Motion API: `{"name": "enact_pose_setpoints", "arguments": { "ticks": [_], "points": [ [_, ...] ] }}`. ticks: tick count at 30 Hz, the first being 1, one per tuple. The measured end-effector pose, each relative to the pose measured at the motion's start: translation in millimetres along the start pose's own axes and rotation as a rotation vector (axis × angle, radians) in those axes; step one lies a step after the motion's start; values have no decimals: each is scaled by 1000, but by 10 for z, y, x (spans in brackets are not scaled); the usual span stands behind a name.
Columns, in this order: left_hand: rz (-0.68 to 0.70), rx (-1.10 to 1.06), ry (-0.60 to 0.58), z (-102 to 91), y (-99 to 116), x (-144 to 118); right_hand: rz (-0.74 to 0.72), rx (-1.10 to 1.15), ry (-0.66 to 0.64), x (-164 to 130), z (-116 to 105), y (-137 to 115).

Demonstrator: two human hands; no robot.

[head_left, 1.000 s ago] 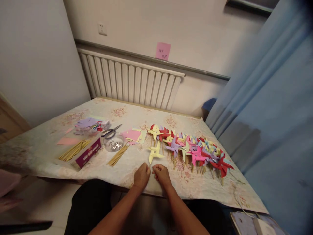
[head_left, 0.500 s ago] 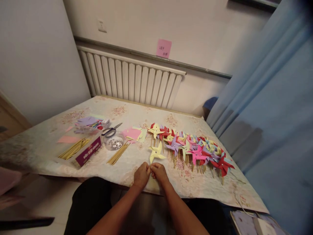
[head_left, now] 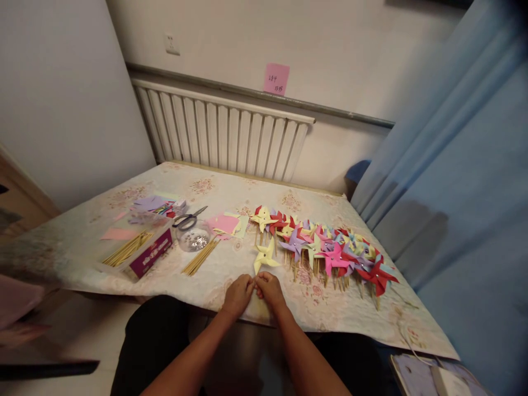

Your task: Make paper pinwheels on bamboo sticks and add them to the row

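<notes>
A pale yellow paper pinwheel (head_left: 264, 256) faces me just beyond my hands, its lowest blade reaching down to my fingertips. My left hand (head_left: 238, 295) and my right hand (head_left: 269, 290) meet at the fingertips beneath it, both closed in a pinch where its stick would be. The fingers hide most of that stick. Right of my hands lies a dense group of finished pinwheels (head_left: 334, 258) in red, pink, purple, yellow and blue, on thin sticks. To the left is a loose bundle of wooden sticks (head_left: 201, 257).
Farther left are an open box of sticks (head_left: 151, 253), a clear bowl of small shiny pieces (head_left: 194, 240), scissors (head_left: 186, 221) and coloured paper sheets (head_left: 225, 223). A flowered cloth covers the table (head_left: 231, 190). Another person's sleeve (head_left: 18, 300) shows at the left edge.
My hands keep their pinch beneath the yellow pinwheel, with hardly any movement. The view has shifted slightly, and the other person's hand at the left has moved a little.
</notes>
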State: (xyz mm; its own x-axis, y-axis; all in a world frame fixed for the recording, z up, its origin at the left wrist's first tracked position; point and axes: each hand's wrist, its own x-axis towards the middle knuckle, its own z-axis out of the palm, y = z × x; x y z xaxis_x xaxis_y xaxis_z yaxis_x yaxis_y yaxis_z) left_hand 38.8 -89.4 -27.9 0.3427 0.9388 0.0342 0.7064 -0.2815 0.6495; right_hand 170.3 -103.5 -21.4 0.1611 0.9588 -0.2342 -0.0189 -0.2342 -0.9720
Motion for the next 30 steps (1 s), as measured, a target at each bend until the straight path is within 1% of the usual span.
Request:
{"name": "enact_pose_setpoints", "arguments": {
  "ticks": [4,7,11,21,30],
  "points": [
    [34,18,-5,9,-21,-7,-13,-11,-7,-10,-15,5],
    [15,25,-8,16,-21,9,-30,-10,-13,-5,-27,25],
    [-19,34,-20,10,-6,37,-17,4,-20,-2,-29,36],
    [-61,56,-45,-48,53,32,9,-1,-31,-34,-26,-43],
    [-24,2,-60,-48,28,20,-9,26,-34,-27,-29,-1]
  ]
}}
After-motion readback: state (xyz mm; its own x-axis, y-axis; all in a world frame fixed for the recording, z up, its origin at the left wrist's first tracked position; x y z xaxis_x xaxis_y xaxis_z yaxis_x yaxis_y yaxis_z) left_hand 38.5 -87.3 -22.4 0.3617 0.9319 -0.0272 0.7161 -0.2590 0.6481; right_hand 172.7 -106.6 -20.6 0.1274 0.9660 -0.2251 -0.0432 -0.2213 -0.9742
